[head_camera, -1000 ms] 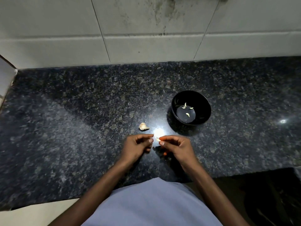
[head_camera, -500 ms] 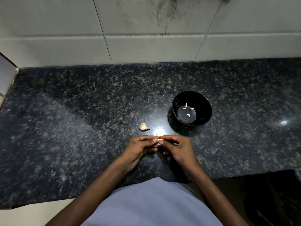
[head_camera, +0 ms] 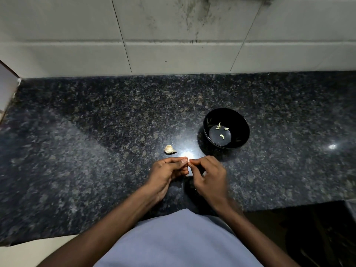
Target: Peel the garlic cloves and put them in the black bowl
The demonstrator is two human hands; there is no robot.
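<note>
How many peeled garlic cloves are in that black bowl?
4, all on the floor of the black bowl: three clustered at the back, one nearer the front. The near wall might hide more.

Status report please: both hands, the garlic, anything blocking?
Left hand and right hand pinch one small pale garlic clove together. Round black bowl holds four peeled cloves. Papery garlic piece lies left of the bowl; path unobstructed.

Bowl [head_camera: 226, 116] on counter [head_camera: 96, 132], cloves [head_camera: 222, 130] in it; garlic piece [head_camera: 170, 149] to its left, hands nearer.
</note>
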